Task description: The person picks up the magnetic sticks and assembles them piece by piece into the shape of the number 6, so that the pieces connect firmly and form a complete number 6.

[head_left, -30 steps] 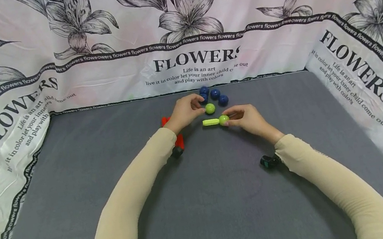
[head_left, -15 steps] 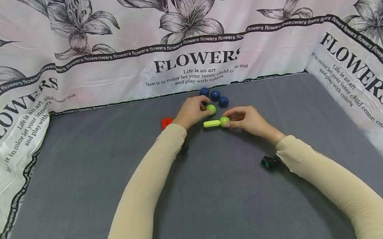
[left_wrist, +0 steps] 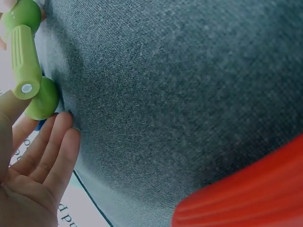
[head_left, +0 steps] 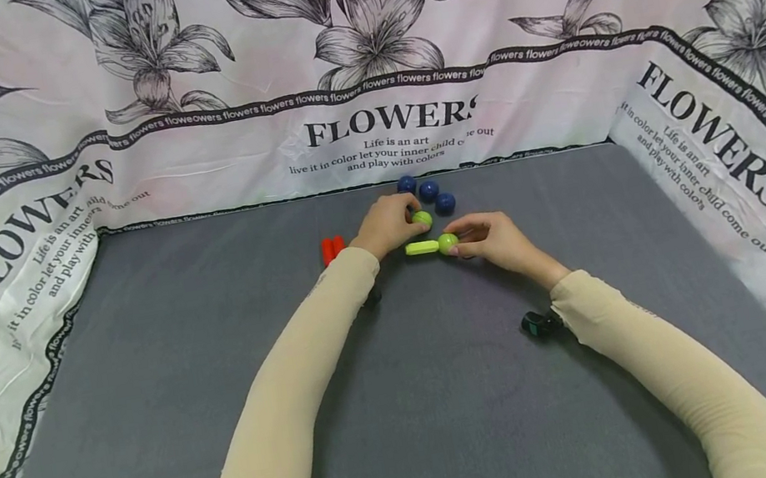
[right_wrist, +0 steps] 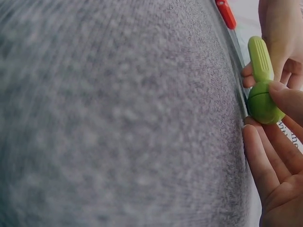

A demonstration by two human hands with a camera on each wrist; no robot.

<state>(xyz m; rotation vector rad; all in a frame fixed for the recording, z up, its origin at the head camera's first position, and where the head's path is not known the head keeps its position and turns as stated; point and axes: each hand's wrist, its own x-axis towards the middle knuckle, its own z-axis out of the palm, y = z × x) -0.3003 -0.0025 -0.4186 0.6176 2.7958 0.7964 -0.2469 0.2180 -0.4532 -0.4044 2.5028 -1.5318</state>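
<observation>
In the head view, my left hand [head_left: 386,223] pinches a green ball [head_left: 421,220] between thumb and fingers. Just in front of it, my right hand [head_left: 497,241] holds a second green ball [head_left: 448,243], thumb on one side and fingers on the other. A yellow-green ribbed stick [head_left: 422,248] joins that ball and points left. The left wrist view shows a shiny round metal piece on the free end of the stick [left_wrist: 26,61], close by the left hand's ball [left_wrist: 46,101]. Both balls are low over the grey tabletop.
Several blue balls [head_left: 429,191] lie beyond the left hand, at least one hidden behind it. Red sticks [head_left: 333,250] lie left of the left wrist, partly covered by the sleeve. The grey table [head_left: 428,417] meets a flower-printed cloth [head_left: 204,167] at the back.
My left hand has shifted right and slightly nearer, from beside a blue ball onto the green ball. The right hand keeps its place with the ball and stick.
</observation>
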